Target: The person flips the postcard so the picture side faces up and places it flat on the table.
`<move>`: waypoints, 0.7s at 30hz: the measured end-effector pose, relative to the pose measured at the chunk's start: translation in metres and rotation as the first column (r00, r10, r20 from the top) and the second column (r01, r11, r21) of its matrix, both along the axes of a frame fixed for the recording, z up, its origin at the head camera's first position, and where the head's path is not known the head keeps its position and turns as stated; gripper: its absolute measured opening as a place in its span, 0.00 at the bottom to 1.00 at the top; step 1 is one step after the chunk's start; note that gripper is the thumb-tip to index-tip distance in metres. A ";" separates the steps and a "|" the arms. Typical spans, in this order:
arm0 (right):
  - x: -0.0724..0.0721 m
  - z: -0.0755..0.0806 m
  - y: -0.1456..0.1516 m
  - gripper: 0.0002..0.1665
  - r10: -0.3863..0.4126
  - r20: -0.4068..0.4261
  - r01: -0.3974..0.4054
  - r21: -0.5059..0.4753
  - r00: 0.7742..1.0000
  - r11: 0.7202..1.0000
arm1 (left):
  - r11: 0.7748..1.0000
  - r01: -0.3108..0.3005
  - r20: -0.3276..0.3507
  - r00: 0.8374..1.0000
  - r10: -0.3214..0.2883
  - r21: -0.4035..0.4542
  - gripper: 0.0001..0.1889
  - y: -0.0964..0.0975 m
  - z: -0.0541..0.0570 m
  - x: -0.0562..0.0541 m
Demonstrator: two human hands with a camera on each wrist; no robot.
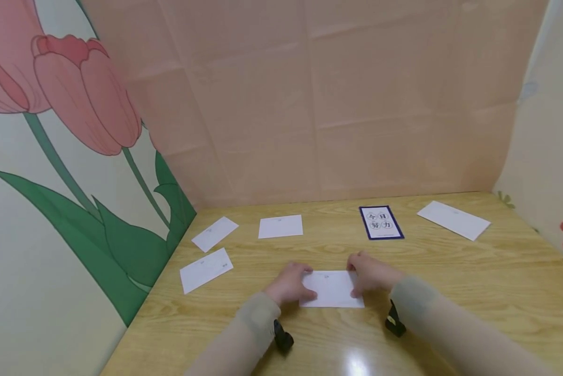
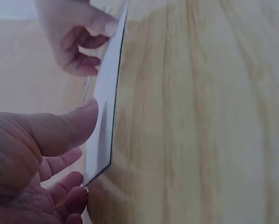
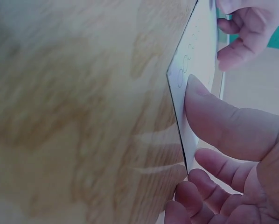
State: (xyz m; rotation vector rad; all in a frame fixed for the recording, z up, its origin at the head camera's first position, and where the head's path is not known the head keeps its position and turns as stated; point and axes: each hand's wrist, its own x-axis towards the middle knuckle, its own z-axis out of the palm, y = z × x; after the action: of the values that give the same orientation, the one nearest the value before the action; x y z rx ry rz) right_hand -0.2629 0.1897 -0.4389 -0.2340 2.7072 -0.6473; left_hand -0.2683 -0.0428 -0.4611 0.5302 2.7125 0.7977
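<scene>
A white rectangular card (image 1: 332, 290) with small print near its top edge lies before me, a hand at each end. At its left end, my left hand (image 1: 288, 283) holds it, thumb (image 2: 76, 128) on the upper face and the other fingers at the edge. On the opposite end, my right hand (image 1: 373, 272) grips it likewise, its thumb (image 3: 219, 116) over the printed face. A row of faint outlined circles shows on the card (image 3: 191, 65) in the right wrist view. The fingertips under the card are partly hidden.
Two white cards (image 1: 214, 234) (image 1: 206, 270) lie at the left of the wooden table (image 1: 450, 282). Farther back are another white card (image 1: 280, 226), a blue-bordered card (image 1: 382, 222) with printed characters, and a white rectangle (image 1: 453, 220) at right. A pinkish sheet (image 1: 309, 104) hangs behind.
</scene>
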 end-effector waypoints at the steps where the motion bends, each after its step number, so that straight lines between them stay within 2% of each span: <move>1: 0.000 0.000 0.000 0.30 -0.003 0.001 0.003 0.000 1.000 1.000 | 1.000 -0.016 0.002 1.000 0.016 0.001 0.32 -0.001 0.000 -0.001; 5: -0.001 -0.001 -0.001 0.31 -0.011 0.005 0.011 -0.009 1.000 1.000 | 0.997 -0.074 0.027 0.997 0.075 -0.015 0.34 -0.002 0.001 -0.006; 9: -0.004 -0.002 0.000 0.32 -0.016 0.008 0.016 -0.012 1.000 1.000 | 0.994 -0.098 0.047 0.994 0.100 -0.048 0.33 -0.001 0.003 -0.009; 15: -0.007 -0.005 0.000 0.32 -0.032 0.024 0.032 -0.016 0.999 0.999 | 0.987 -0.095 0.023 0.995 0.099 -0.130 0.31 0.003 0.010 -0.010; 21: -0.008 -0.007 0.001 0.33 -0.029 0.019 0.030 -0.023 0.999 0.999 | 0.983 -0.100 0.011 0.995 0.102 -0.153 0.32 0.003 0.013 -0.009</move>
State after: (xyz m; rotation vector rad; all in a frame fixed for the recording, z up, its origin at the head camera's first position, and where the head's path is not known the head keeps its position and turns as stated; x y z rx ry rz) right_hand -0.2708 0.1909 -0.4458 -0.1933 2.6910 -0.6863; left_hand -0.2771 -0.0401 -0.4486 0.3518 2.7720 0.6086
